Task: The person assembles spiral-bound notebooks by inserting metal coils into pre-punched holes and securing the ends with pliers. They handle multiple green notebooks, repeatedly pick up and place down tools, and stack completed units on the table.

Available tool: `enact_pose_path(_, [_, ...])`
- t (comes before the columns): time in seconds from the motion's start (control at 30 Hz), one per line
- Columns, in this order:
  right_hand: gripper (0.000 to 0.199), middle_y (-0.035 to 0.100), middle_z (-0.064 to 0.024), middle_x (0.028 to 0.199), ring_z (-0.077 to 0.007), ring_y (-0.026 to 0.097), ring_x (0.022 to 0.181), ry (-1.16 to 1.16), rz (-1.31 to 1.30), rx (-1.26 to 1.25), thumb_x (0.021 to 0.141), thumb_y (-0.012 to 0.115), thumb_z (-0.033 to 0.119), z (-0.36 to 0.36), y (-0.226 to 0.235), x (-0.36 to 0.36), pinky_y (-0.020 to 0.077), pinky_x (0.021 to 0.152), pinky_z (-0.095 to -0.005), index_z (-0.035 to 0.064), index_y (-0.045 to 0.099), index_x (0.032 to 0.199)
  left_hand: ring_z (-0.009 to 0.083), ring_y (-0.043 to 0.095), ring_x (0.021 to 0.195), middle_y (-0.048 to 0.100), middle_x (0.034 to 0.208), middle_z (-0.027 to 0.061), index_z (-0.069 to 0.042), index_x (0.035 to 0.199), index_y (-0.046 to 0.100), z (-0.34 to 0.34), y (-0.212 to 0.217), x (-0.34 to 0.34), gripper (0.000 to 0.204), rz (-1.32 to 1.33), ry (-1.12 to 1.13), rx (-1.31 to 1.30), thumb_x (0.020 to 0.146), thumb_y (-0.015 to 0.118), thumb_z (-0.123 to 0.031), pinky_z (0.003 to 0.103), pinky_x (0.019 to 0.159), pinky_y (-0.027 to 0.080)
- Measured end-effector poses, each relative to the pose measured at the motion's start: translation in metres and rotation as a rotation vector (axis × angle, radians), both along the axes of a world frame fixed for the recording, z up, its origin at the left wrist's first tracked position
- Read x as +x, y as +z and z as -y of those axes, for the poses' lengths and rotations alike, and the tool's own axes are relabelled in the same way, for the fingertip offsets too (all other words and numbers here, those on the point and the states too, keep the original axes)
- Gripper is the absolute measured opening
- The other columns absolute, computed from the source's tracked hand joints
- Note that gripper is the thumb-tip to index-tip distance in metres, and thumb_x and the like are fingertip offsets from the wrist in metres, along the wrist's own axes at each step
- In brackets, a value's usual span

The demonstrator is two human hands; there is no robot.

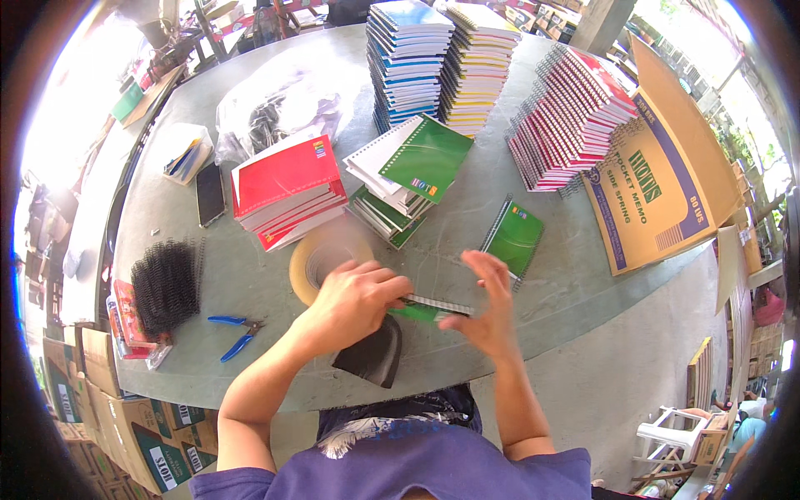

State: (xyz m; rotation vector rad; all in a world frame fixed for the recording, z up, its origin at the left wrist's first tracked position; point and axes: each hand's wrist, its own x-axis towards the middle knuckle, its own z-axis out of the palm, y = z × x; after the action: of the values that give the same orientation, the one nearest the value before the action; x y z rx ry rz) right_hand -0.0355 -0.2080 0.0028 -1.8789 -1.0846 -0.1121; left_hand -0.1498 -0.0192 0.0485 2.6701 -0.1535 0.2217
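Note:
Near the table's front edge, my left hand is closed on one end of a small green notebook. The notebook is tilted on edge, its row of holes or binding facing up. At its other end my right hand has its fingers apart, the thumb close to the notebook; whether it touches cannot be told. A dark cloth-like piece lies below my left hand. Just beyond that hand is a roll of clear tape. A spiral-bound green notebook lies farther right.
Blue-handled pliers and a bundle of black spiral coils lie left. Red notebooks and green notebooks are stacked ahead. Behind stand tall stacks of blue notebooks. An open carton stands right; a phone lies left.

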Motion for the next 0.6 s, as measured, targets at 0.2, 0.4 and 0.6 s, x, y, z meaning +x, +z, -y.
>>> enact_pose_path(0.2, [0.03, 0.063, -0.0168, 0.111, -0.0237, 0.062, 0.103, -0.22, -0.526, -0.062, 0.089, 0.059, 0.011, 0.048, 0.027, 0.027, 0.048, 0.086, -0.032, 0.0044, 0.06, 0.118, 0.0359, 0.046, 0.115, 0.049, 0.126, 0.0151, -0.014, 0.126, 0.053, 0.026, 0.005, 0.025, 0.054, 0.285, 0.025, -0.075, 0.076, 0.071, -0.015, 0.046, 0.094, 0.04])
enact_pose_path(0.4, [0.054, 0.042, -0.021, 0.137, -0.0356, 0.041, 0.127, -0.513, 0.174, -0.638, 0.091, 0.055, 0.026, 0.029, -0.057, 0.07, 0.0389, 0.099, -0.047, -0.0015, 0.039, 0.135, 0.0344, 0.048, 0.112, 0.052, 0.123, 0.0145, -0.012, 0.119, 0.058, 0.021, -0.01, 0.018, 0.045, 0.214, -0.002, -0.087, 0.076, 0.071, -0.013, 0.045, 0.093, 0.041])
enact_pose_path(0.6, [0.057, 0.033, -0.019, 0.144, -0.0387, 0.033, 0.131, -0.593, 0.304, -0.816, 0.091, 0.05, 0.041, 0.015, -0.083, 0.059, 0.0325, 0.099, -0.0579, 0.0095, 0.04, 0.137, 0.0331, 0.053, 0.104, 0.056, 0.115, 0.0136, -0.01, 0.112, 0.061, 0.0, -0.016, -0.01, 0.036, 0.147, 0.106, -0.146, 0.077, 0.069, -0.007, 0.043, 0.089, 0.044])
